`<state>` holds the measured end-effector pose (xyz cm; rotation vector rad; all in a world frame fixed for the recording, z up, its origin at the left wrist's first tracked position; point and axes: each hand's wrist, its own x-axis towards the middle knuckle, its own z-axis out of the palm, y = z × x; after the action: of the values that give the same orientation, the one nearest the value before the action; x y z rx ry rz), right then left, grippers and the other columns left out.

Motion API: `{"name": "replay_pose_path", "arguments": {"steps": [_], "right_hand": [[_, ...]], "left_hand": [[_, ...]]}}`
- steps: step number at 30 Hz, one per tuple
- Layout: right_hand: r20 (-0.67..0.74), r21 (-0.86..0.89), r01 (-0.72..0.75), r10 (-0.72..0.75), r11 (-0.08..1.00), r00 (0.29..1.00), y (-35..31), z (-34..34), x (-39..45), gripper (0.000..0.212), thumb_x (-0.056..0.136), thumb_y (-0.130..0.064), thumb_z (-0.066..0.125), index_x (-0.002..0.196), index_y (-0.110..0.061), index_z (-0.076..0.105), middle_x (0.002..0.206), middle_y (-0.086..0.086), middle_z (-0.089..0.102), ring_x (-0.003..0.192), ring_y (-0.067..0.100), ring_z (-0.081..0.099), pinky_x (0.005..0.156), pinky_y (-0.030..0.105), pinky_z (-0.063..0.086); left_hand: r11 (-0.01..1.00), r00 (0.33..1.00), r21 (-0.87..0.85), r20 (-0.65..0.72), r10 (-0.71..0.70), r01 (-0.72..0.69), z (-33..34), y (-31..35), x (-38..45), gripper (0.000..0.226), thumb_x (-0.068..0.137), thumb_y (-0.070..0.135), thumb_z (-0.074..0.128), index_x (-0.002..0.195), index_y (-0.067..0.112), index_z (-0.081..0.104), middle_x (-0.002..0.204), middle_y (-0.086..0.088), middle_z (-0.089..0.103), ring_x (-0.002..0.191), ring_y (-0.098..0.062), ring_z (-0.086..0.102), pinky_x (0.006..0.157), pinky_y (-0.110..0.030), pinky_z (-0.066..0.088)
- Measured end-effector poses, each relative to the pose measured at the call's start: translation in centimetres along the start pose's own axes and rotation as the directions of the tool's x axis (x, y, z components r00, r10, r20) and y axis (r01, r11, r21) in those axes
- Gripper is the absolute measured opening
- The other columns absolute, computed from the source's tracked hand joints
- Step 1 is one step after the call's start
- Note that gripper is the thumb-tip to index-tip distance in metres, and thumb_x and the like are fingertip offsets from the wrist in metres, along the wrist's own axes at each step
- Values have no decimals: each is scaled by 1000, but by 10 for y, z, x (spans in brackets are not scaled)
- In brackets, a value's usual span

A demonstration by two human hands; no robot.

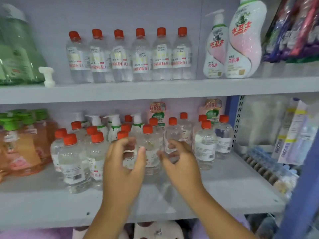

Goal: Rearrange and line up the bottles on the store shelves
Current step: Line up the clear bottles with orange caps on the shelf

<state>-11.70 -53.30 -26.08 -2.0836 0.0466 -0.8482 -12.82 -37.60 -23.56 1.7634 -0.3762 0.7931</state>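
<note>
your left hand (123,163) and right hand (179,158), both loosely curled and empty, flank the upright bottle (149,149) just beyond them.

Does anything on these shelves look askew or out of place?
Yes. On the upper shelf, a loose white pump head lies detached beside the green bottle, and the leftmost clear red-capped bottle leans left.

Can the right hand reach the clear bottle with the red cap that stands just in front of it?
Probably yes. The right hand is open beside the clear plastic bottle with the red cap on the grey lower shelf; nothing stands between them.
</note>
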Motion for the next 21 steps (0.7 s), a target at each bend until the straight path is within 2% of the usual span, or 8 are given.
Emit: {"name": "replay_pose_path", "arguments": {"steps": [4,8,10,12,15,17,20,21], "right_hand": [[-332,28,-116,119,993,936,62,-79,39,36,88,-35,73,122,-28,62,117,-6,59,93,11,64,75,19,51],[-324,-35,-401,369,915,871,118,-121,81,59,84,-41,73,134,-15,56,130,11,54,114,30,60,98,38,49],[-232,-11,-430,416,903,879,139,-119,90,74,67,-56,75,127,-16,61,124,13,61,112,30,62,98,40,52],[-165,-14,-440,432,898,887,162,-112,91,56,58,-57,81,103,-28,66,106,3,71,100,23,69,89,39,56],[-98,2,-406,404,914,909,164,-109,90,31,64,-46,89,83,-33,67,82,-12,74,80,7,71,76,31,57],[-52,-39,-413,411,910,910,161,-111,90,33,66,-44,91,86,-30,68,84,-12,74,82,6,70,76,28,55],[-80,-17,-408,406,913,911,151,-107,86,72,50,-63,89,107,-24,68,100,-7,75,92,16,72,83,35,59],[-68,4,-412,412,911,909,141,-104,78,70,54,-57,90,109,-21,67,101,-5,74,92,18,71,79,31,57]], "left_hand": [[964,942,-143,285,-177,225,86,11,-2,35,87,28,77,106,47,55,109,18,64,99,1,65,84,-18,53],[927,786,14,525,-326,375,172,11,2,79,73,53,84,139,38,43,136,12,56,118,-11,61,97,-30,52],[921,767,43,539,-347,386,196,16,2,80,74,48,84,140,31,43,131,10,58,113,-13,60,86,-23,49],[918,781,41,510,-359,395,206,18,1,68,77,41,85,133,32,47,116,14,61,100,-10,62,66,-11,43],[924,787,64,505,-356,377,202,14,0,66,78,37,85,133,35,48,114,17,63,102,-9,64,74,-17,46],[918,781,72,503,-371,391,184,12,-2,65,77,36,86,130,38,48,115,18,65,105,-9,64,82,-22,48],[914,804,22,467,-369,406,136,15,-13,60,75,34,88,119,46,49,100,24,64,95,3,65,72,-12,48],[915,817,9,446,-365,404,116,16,-19,58,74,34,88,116,47,50,96,25,65,89,9,65,67,-8,47]]}}
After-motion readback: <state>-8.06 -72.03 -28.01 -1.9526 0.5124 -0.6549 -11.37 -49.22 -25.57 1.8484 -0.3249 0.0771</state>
